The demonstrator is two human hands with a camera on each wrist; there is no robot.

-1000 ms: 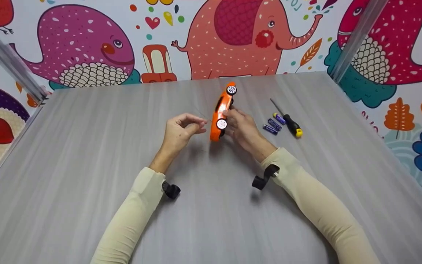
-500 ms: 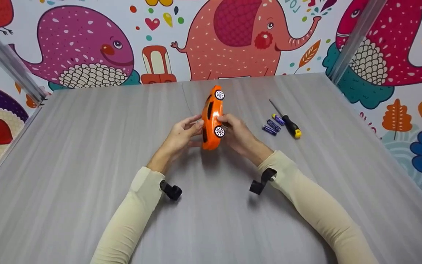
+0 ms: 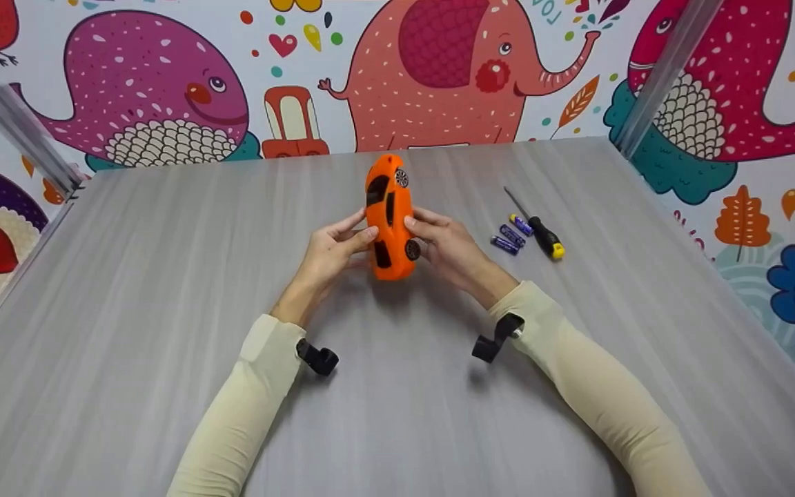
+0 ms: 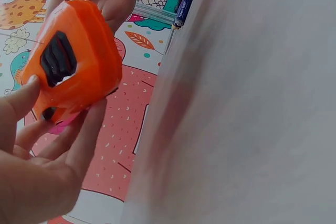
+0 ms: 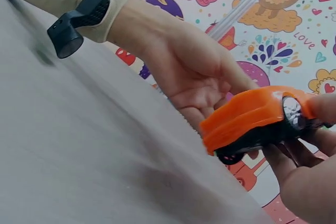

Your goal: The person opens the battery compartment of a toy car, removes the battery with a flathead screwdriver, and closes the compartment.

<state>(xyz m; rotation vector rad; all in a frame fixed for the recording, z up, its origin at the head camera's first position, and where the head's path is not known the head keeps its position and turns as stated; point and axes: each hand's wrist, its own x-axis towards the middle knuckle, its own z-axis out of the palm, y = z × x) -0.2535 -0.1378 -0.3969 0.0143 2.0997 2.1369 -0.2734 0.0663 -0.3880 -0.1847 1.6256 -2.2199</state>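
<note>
An orange toy car [image 3: 392, 228] with dark windows is held above the table between both hands, one end pointing away from me, its roof tilted to the left. My left hand [image 3: 328, 252] grips its left side, the thumb on the body. Its right side is held by my right hand [image 3: 454, 250], with the thumb near a wheel and fingers underneath. In the left wrist view one end of the car [image 4: 86, 56] shows a dark window. The right wrist view shows the car's dark underside edge and wheels, with my right hand's fingers [image 5: 310, 187] below.
On the table [image 3: 384, 414], right of the hands, lie several blue batteries [image 3: 512, 235] and a screwdriver [image 3: 546, 235] with a black and yellow handle. A wall [image 3: 342, 41] printed with cartoon animals stands behind the table.
My left hand has taken hold of the car, which it did not grip a second ago. The car has shifted left and rolled so more of its roof shows. A thin wire seen earlier is hidden.
</note>
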